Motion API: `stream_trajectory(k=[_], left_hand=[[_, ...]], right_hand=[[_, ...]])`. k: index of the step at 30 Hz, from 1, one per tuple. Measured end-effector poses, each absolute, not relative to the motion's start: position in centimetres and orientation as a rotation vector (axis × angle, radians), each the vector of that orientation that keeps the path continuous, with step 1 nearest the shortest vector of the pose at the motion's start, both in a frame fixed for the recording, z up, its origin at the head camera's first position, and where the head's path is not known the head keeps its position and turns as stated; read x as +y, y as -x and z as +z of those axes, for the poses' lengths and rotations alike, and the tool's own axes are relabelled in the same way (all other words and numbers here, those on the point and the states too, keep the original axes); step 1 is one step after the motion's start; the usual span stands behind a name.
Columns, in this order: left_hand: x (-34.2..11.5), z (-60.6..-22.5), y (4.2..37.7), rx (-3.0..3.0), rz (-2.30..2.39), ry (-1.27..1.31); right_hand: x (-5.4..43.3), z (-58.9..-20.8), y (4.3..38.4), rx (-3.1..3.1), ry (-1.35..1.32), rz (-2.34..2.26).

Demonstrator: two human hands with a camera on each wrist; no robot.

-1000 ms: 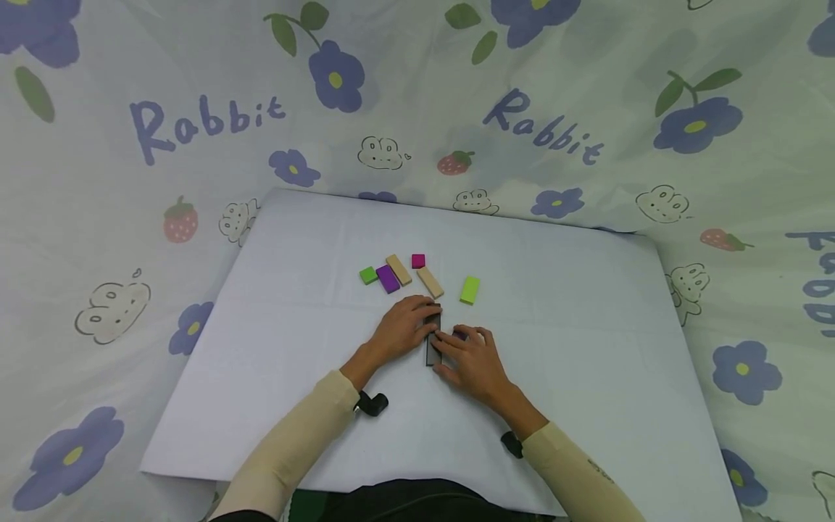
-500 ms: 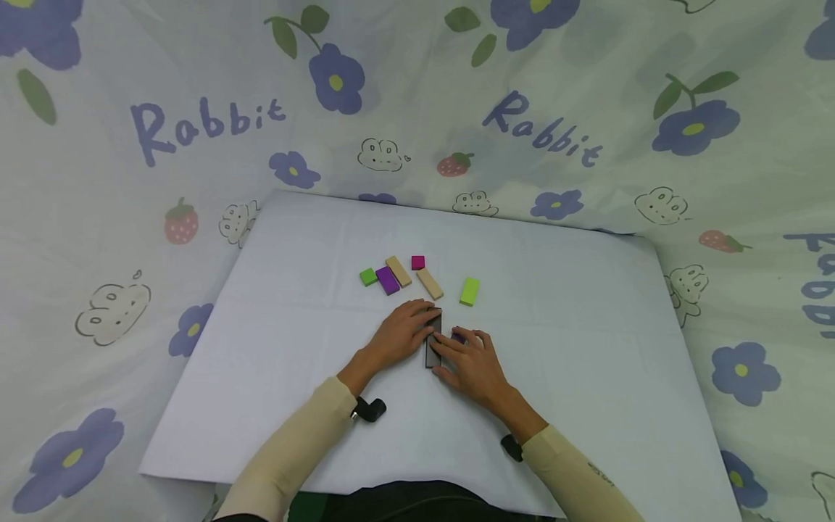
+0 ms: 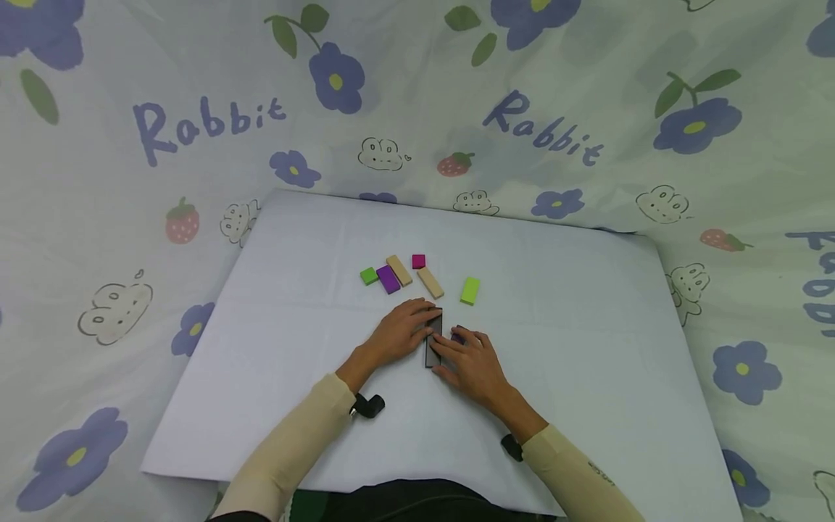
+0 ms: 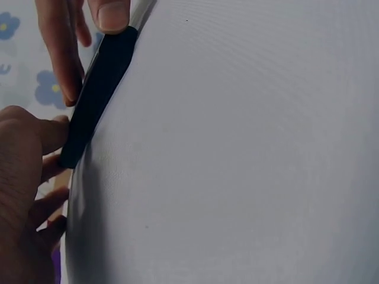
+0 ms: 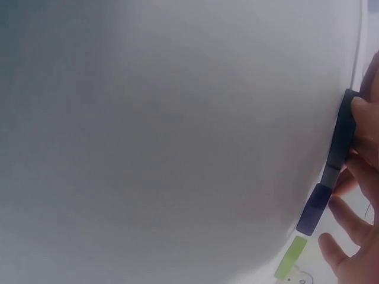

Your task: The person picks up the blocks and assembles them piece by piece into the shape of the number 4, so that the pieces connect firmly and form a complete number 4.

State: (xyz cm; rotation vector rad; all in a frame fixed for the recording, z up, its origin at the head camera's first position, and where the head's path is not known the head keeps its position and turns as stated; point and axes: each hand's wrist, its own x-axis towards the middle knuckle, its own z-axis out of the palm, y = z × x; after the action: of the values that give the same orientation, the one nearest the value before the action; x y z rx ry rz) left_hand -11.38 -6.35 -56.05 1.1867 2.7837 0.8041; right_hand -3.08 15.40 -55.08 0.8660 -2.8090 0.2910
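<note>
A long dark grey block (image 3: pixel 433 355) lies lengthwise in front of the person, partly covered by fingers. My left hand (image 3: pixel 398 333) holds its far part, thumb at the left side and fingers over the far end. From the right, my right hand (image 3: pixel 475 368) pinches its near part, with the thumb by the near end. In the left wrist view the block (image 4: pixel 98 97) spans between both hands. A dark purple block (image 3: pixel 458 336) shows beside the right hand's fingers, and the right wrist view has this purple block (image 5: pixel 314 210) just beyond the grey one.
Behind the hands lie a green block (image 3: pixel 369 275), a purple block (image 3: pixel 388 279), two natural wood blocks (image 3: pixel 430 283), a magenta block (image 3: pixel 419 261) and a lime block (image 3: pixel 470 291). The white table (image 3: pixel 574 348) meets a patterned cloth (image 3: pixel 417 87) at the back.
Both hands keep their places on the grey block, which has shifted very slightly toward the person since a second ago. The other blocks have not moved.
</note>
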Motion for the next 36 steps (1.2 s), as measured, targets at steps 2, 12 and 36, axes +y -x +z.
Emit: stream_trajectory(k=[2,12,36], left_hand=[[-6.31,-55.92,11.45,2.783,0.793,-1.18],[-6.28,-55.8,11.71,2.789,0.771,-1.163],[-6.14,-55.92,11.09,2.778,0.822,-1.146]], right_hand=[[15.37,-54.99,3.09,-2.802,-0.869,0.289],[15.12,-54.62,3.2,-2.798,-0.864,0.256],[14.96,-55.03,2.75,-2.787,-0.856,0.291]])
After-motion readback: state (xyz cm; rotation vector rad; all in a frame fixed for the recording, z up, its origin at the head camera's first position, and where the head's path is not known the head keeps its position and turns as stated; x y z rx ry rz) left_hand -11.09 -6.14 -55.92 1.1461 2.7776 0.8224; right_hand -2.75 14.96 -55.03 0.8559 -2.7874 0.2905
